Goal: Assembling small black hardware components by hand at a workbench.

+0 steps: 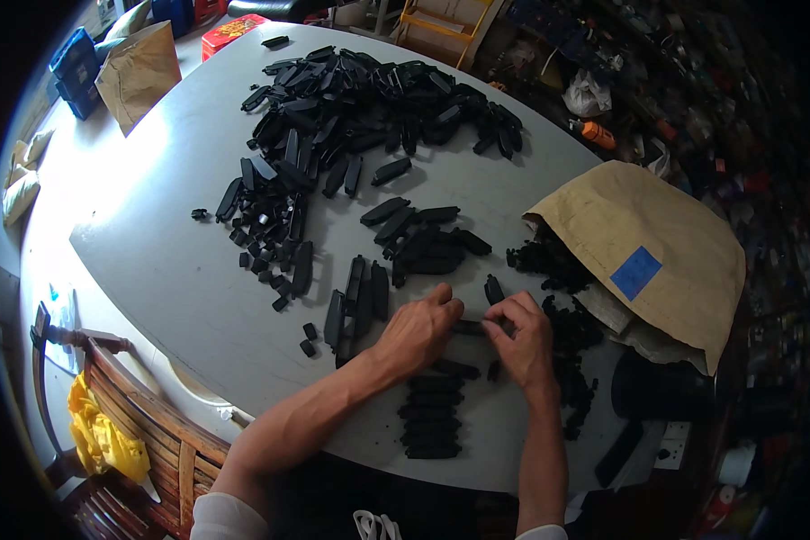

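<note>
My left hand is closed on one end of a long black plastic piece. At its other end, the fingertips of my right hand pinch together; whether they also hold a small part is hidden. Just beyond my right fingers, another black plastic piece lies on the table. A neat stack of similar black pieces lies between my forearms. Beyond my left hand is a loose group of black pieces, and several longer ones lie beside that wrist.
A large heap of black pieces covers the table's far side, with small black caps at its left. Small dark parts spill from a brown paper sack at the right. A wooden chair stands at the lower left.
</note>
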`<act>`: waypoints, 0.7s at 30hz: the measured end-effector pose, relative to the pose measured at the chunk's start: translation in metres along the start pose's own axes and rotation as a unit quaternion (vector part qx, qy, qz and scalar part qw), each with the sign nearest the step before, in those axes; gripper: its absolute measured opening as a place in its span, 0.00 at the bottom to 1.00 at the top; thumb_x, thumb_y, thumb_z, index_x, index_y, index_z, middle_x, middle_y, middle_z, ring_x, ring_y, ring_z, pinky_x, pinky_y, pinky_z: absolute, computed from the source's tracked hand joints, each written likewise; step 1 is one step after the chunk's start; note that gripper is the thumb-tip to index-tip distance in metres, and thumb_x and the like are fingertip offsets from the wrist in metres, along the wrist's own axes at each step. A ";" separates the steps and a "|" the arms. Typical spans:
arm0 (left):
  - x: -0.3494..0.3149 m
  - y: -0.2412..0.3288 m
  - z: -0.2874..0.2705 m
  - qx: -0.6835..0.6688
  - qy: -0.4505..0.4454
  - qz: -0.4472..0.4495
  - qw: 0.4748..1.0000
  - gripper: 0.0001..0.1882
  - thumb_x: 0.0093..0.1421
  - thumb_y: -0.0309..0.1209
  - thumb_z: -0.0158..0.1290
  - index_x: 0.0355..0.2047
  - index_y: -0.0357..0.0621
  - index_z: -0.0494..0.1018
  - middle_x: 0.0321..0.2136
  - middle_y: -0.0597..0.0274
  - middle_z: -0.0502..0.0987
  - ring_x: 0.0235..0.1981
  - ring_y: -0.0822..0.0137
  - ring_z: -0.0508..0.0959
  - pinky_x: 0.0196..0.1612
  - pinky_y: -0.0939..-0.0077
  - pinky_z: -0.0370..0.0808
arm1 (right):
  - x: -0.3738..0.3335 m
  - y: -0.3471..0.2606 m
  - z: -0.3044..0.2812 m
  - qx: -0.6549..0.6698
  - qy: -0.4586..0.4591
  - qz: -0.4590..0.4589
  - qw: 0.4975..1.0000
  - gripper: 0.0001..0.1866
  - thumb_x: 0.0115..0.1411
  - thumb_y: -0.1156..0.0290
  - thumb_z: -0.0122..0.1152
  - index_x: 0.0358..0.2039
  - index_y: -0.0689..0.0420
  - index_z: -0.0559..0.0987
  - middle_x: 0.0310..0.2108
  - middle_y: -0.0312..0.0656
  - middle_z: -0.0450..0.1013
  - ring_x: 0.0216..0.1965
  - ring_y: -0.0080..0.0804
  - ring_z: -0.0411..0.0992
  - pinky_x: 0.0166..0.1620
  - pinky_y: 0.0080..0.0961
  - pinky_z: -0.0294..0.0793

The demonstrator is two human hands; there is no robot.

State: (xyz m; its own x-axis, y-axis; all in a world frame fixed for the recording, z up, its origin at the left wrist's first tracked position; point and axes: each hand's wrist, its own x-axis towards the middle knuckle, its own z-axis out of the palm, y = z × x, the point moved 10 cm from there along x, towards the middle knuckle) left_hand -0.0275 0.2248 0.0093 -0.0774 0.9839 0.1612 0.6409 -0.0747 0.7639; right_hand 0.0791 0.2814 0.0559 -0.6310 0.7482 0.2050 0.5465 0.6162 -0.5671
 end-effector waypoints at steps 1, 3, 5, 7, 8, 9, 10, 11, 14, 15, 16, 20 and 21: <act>0.000 0.000 0.000 0.002 -0.001 0.000 1.000 0.10 0.48 0.22 0.55 0.32 0.38 0.70 0.34 0.51 0.69 0.34 0.46 0.74 0.36 0.56 0.72 | 0.003 -0.002 0.000 0.000 0.000 0.001 1.000 0.10 0.44 0.83 0.66 0.28 0.61 0.75 0.28 0.37 0.68 0.25 0.26 0.68 0.27 0.21 0.68; -0.001 -0.001 0.000 0.003 0.001 0.002 1.000 0.10 0.48 0.22 0.54 0.32 0.38 0.70 0.34 0.51 0.69 0.34 0.46 0.74 0.36 0.56 0.72 | 0.008 0.001 0.009 0.021 -0.047 0.052 0.997 0.09 0.45 0.84 0.65 0.28 0.62 0.75 0.27 0.39 0.68 0.25 0.27 0.68 0.27 0.23 0.68; -0.001 -0.001 0.001 0.002 0.003 0.006 1.000 0.09 0.48 0.22 0.54 0.32 0.38 0.70 0.34 0.52 0.69 0.34 0.46 0.74 0.36 0.56 0.72 | 0.012 0.007 0.019 0.009 -0.077 0.037 0.996 0.08 0.45 0.84 0.63 0.27 0.63 0.74 0.27 0.41 0.68 0.25 0.31 0.69 0.28 0.25 0.68; 0.000 -0.001 0.001 -0.003 0.001 0.006 1.000 0.09 0.48 0.22 0.54 0.32 0.38 0.70 0.33 0.52 0.69 0.34 0.46 0.74 0.36 0.56 0.72 | 0.014 0.006 0.024 -0.004 -0.105 0.021 0.994 0.07 0.46 0.85 0.61 0.26 0.64 0.72 0.26 0.44 0.68 0.25 0.35 0.69 0.28 0.27 0.68; 0.000 0.000 0.001 -0.003 0.000 0.007 1.000 0.09 0.48 0.22 0.54 0.32 0.38 0.70 0.33 0.52 0.69 0.34 0.46 0.74 0.36 0.56 0.72 | 0.015 -0.001 0.024 -0.022 -0.114 -0.005 0.993 0.07 0.47 0.86 0.59 0.25 0.65 0.71 0.26 0.46 0.68 0.26 0.40 0.69 0.28 0.30 0.68; 0.000 -0.002 0.001 -0.005 0.000 0.007 1.000 0.09 0.48 0.22 0.54 0.32 0.38 0.70 0.33 0.52 0.69 0.34 0.46 0.74 0.36 0.57 0.72 | 0.015 -0.008 0.026 -0.039 -0.124 -0.031 0.991 0.07 0.47 0.87 0.57 0.25 0.65 0.69 0.25 0.48 0.67 0.26 0.45 0.70 0.29 0.32 0.68; 0.000 -0.003 0.001 -0.008 0.000 0.007 1.000 0.09 0.48 0.22 0.55 0.32 0.38 0.70 0.33 0.52 0.69 0.34 0.47 0.74 0.35 0.57 0.72 | 0.016 -0.010 0.025 -0.037 -0.125 -0.030 0.991 0.07 0.47 0.87 0.57 0.25 0.65 0.69 0.25 0.48 0.67 0.26 0.45 0.70 0.29 0.32 0.68; -0.001 -0.004 0.001 -0.008 -0.002 0.005 1.000 0.09 0.48 0.22 0.55 0.32 0.38 0.70 0.33 0.52 0.69 0.34 0.47 0.74 0.35 0.57 0.72 | 0.016 -0.014 0.028 -0.039 -0.136 -0.042 0.989 0.07 0.47 0.88 0.55 0.25 0.65 0.68 0.25 0.49 0.67 0.27 0.48 0.69 0.30 0.35 0.68; 0.000 -0.003 0.000 -0.016 -0.010 0.007 1.000 0.09 0.47 0.22 0.55 0.31 0.38 0.71 0.33 0.52 0.69 0.34 0.47 0.74 0.36 0.58 0.72 | 0.018 -0.020 0.030 -0.049 -0.155 -0.068 0.984 0.06 0.48 0.89 0.51 0.25 0.66 0.66 0.25 0.51 0.67 0.29 0.52 0.69 0.31 0.38 0.68; 0.000 -0.001 -0.001 -0.023 -0.009 0.006 1.000 0.09 0.47 0.22 0.55 0.31 0.37 0.71 0.33 0.52 0.69 0.34 0.47 0.74 0.36 0.58 0.72 | 0.016 -0.021 0.031 -0.056 -0.164 -0.082 0.981 0.06 0.49 0.89 0.50 0.25 0.66 0.65 0.26 0.51 0.67 0.30 0.52 0.69 0.32 0.39 0.68; 0.000 0.001 -0.001 -0.029 -0.009 0.005 1.000 0.09 0.46 0.21 0.55 0.31 0.37 0.71 0.33 0.51 0.69 0.34 0.47 0.74 0.36 0.58 0.72 | 0.018 -0.019 0.031 -0.057 -0.165 -0.075 0.982 0.06 0.49 0.89 0.50 0.25 0.66 0.65 0.26 0.51 0.67 0.30 0.52 0.69 0.32 0.39 0.68; 0.000 0.002 -0.003 -0.038 -0.014 -0.003 0.999 0.09 0.46 0.20 0.55 0.31 0.36 0.72 0.32 0.51 0.70 0.34 0.47 0.74 0.37 0.59 0.72 | 0.018 -0.023 0.036 -0.054 -0.171 -0.061 0.982 0.05 0.49 0.88 0.49 0.24 0.65 0.65 0.27 0.53 0.66 0.32 0.52 0.70 0.33 0.41 0.68; 0.001 0.001 -0.003 -0.042 -0.010 -0.002 0.999 0.09 0.46 0.20 0.55 0.31 0.36 0.72 0.32 0.51 0.70 0.34 0.47 0.74 0.37 0.60 0.72 | 0.017 -0.030 0.033 -0.077 -0.151 -0.078 0.982 0.05 0.49 0.88 0.49 0.24 0.65 0.65 0.27 0.53 0.66 0.32 0.52 0.70 0.33 0.41 0.68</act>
State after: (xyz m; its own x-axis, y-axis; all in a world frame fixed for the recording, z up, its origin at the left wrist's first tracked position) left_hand -0.0291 0.2249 0.0122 -0.0644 0.9870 0.1472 0.5743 -0.0840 0.8143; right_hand 0.0340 0.2678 0.0500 -0.8360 0.5483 0.0206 0.4919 0.7656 -0.4147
